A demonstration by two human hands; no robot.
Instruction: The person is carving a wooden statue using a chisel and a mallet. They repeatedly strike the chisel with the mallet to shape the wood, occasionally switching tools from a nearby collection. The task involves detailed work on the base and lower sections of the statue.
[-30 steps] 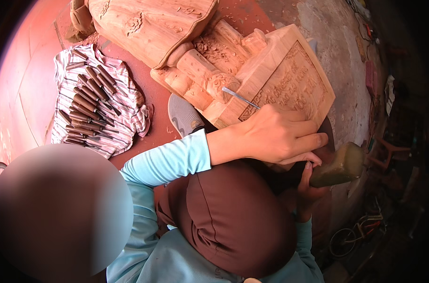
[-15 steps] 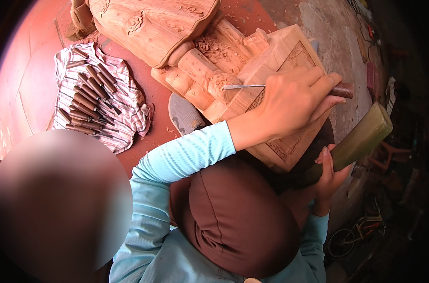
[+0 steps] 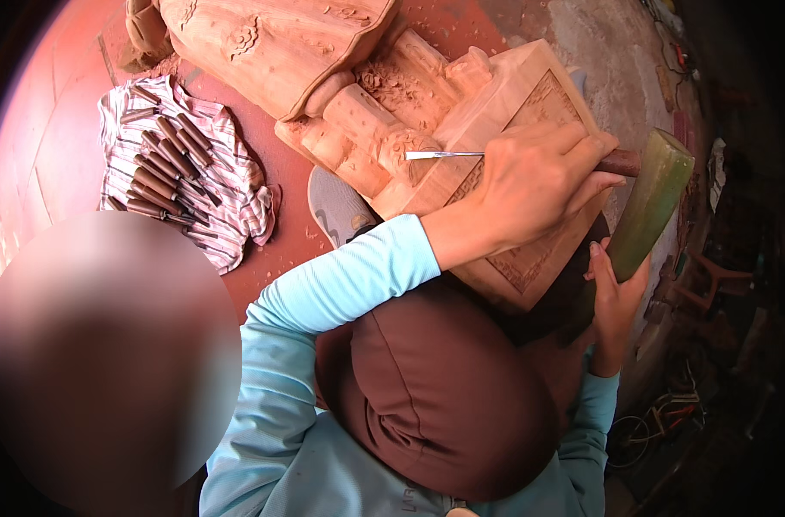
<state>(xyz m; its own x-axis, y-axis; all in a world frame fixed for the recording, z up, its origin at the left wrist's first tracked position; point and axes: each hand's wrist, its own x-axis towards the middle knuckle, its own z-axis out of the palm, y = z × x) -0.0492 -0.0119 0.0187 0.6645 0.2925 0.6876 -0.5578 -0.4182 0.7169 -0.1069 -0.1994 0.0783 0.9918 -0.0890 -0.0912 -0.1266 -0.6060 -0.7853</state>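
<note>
Both occupied: left hand [image 3: 539, 177] closed round a wood chisel [image 3: 446, 155], blade tip over the carved wooden base [image 3: 489, 116], contact unclear; right hand [image 3: 616, 297] gripping a green mallet [image 3: 655, 198] beside the handle's [image 3: 619, 163] end. Step looks like chiselling; next move seems to call for a square tap.

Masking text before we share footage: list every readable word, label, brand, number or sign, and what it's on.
Light-blue long-sleeved shirt: dark letters low on the front, incomplete; not copied here.
Rectangular carved tan wooden panel: mostly covered; no lettering readable.
Elsewhere: none I can read; the dark right edge is too dim to tell.
</note>
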